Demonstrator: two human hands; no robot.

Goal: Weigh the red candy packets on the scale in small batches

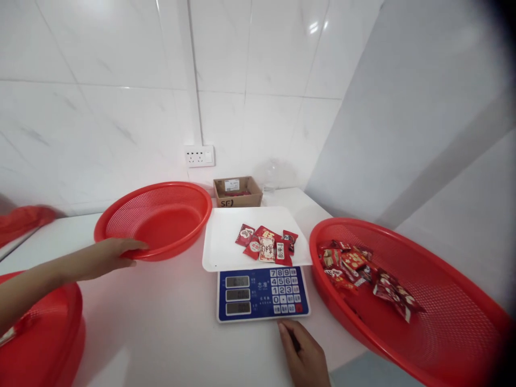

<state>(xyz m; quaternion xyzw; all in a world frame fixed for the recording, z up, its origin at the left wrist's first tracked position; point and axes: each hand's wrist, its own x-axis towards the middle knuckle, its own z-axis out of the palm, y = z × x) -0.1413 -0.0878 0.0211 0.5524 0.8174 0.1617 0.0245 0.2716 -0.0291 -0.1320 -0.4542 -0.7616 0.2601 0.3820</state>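
My left hand reaches across the white counter and grips the near rim of an empty red mesh basket. My right hand rests on the counter just in front of a blue electronic scale, fingers together and pointing at its keypad, holding nothing I can see. The scale's white tray carries several red snack packets. To the right, a second red basket holds more red packets.
A small open cardboard box stands against the tiled wall below a wall socket. Another red basket sits at the near left edge. A grey wall closes in on the right.
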